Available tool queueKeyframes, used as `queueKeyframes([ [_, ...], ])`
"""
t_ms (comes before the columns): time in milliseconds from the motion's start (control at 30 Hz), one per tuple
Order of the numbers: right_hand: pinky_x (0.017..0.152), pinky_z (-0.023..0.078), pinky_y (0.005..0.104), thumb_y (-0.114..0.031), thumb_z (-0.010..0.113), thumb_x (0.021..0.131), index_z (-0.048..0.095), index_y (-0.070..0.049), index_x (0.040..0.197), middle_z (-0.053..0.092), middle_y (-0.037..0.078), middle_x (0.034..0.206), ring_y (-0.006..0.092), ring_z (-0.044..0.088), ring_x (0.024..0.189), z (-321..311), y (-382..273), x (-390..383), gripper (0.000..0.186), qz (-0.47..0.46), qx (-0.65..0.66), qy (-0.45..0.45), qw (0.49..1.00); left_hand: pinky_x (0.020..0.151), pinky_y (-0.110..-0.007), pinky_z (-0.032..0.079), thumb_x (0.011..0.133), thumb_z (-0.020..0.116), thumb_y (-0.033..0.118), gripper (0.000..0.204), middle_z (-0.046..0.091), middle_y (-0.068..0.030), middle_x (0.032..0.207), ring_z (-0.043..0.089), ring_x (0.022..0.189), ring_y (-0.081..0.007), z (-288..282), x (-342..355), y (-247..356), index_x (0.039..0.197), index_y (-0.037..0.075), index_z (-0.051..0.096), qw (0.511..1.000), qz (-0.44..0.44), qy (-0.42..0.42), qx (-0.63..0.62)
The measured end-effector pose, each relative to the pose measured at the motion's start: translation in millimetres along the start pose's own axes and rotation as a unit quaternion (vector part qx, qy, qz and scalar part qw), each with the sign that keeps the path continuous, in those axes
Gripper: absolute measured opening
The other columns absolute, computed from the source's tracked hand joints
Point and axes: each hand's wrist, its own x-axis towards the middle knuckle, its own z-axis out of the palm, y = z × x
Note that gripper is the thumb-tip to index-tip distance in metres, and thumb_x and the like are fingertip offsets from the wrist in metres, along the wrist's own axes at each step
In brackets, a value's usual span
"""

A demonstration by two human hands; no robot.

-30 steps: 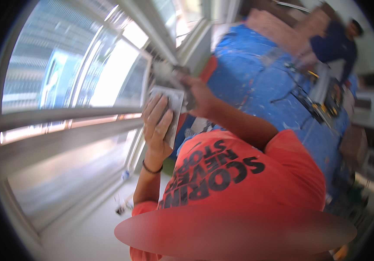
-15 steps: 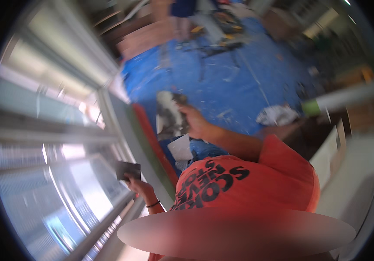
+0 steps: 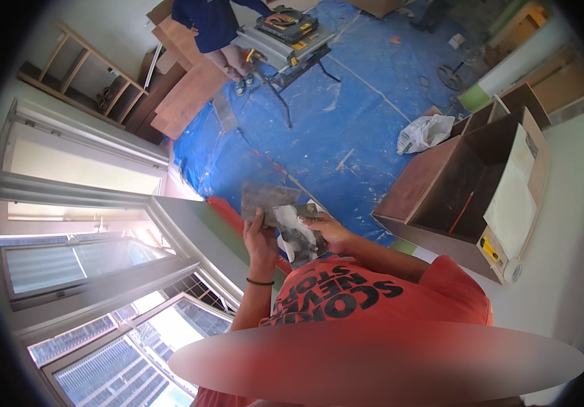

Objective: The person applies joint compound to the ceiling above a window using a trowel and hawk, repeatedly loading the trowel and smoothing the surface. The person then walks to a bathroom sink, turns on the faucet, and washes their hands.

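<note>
Seen from above, a person in a red T-shirt [image 3: 373, 292] holds two flat tools close together in front of the body. The left hand [image 3: 260, 245], with a dark bead bracelet [image 3: 260, 281] at its wrist, grips a flat grey rectangular blade [image 3: 265, 195] by its near edge. The right hand [image 3: 334, 233] grasps a plate smeared with white and grey paste [image 3: 296, 234], just right of the blade; their edges overlap in view, though whether they touch is unclear. Blue plastic sheeting [image 3: 366, 129] covers the floor beyond. To the right lies an open brown cabinet [image 3: 417, 186], with a yellow utility knife [image 3: 489, 249] on it. Farther off, a co-worker in dark blue [image 3: 214, 26] stands beside a table saw [image 3: 285, 47] on folding legs. Windows [image 3: 78, 264] line the left.
</note>
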Motion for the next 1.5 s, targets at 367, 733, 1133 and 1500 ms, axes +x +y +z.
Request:
queueKeyframes([
  [367, 0.071, 0.059, 0.0332, -0.035, 0.070, 0.097, 0.064, -0.008, 0.115, 0.066, 0.002, 0.099, 0.0128, 0.068, 0.083, 12, -40, 38, 0.033, -0.019, -0.042, -0.013, 0.999, 0.096, -0.037, 0.050, 0.100, 0.064, 0.012, 0.026, 0.068, -0.0069, 0.119, 0.064, 0.110, -0.0192, 58, -8, 22, 0.124, 0.004, 0.062, 1.000, 0.011, -0.013, -0.016],
  [733, 0.086, 0.047, 0.0314, -0.045, 0.070, 0.095, 0.067, 0.001, 0.118, 0.067, 0.006, 0.108, 0.0132, 0.056, 0.100, 11, -27, 42, 0.052, -0.131, -0.154, -0.057, 0.978, 0.106, -0.042, 0.041, 0.102, 0.060, 0.029, 0.048, 0.057, -0.0144, 0.135, 0.055, 0.122, -0.0257, -12, 17, 18, 0.136, -0.004, 0.051, 0.984, -0.087, -0.124, 0.093],
  [1133, 0.077, 0.055, 0.0309, -0.028, 0.066, 0.101, 0.067, -0.003, 0.119, 0.070, 0.003, 0.105, 0.0111, 0.065, 0.091, -20, 12, -35, 0.030, -0.304, 0.089, 0.222, 0.922, 0.088, -0.041, 0.056, 0.103, 0.050, 0.039, 0.042, 0.072, -0.0177, 0.105, 0.070, 0.098, -0.0294, -61, 145, -34, 0.122, 0.006, 0.066, 0.737, -0.064, -0.447, 0.502],
  [1500, 0.086, 0.057, 0.0361, -0.025, 0.067, 0.100, 0.062, -0.002, 0.125, 0.069, 0.008, 0.116, 0.0189, 0.068, 0.101, -78, 21, -102, 0.035, -0.326, 0.152, 0.267, 0.894, 0.099, -0.049, 0.049, 0.099, 0.032, 0.072, 0.084, 0.068, -0.0275, 0.120, 0.065, 0.113, -0.0415, -196, 84, -91, 0.129, 0.001, 0.065, 0.313, -0.282, -0.399, 0.815],
])
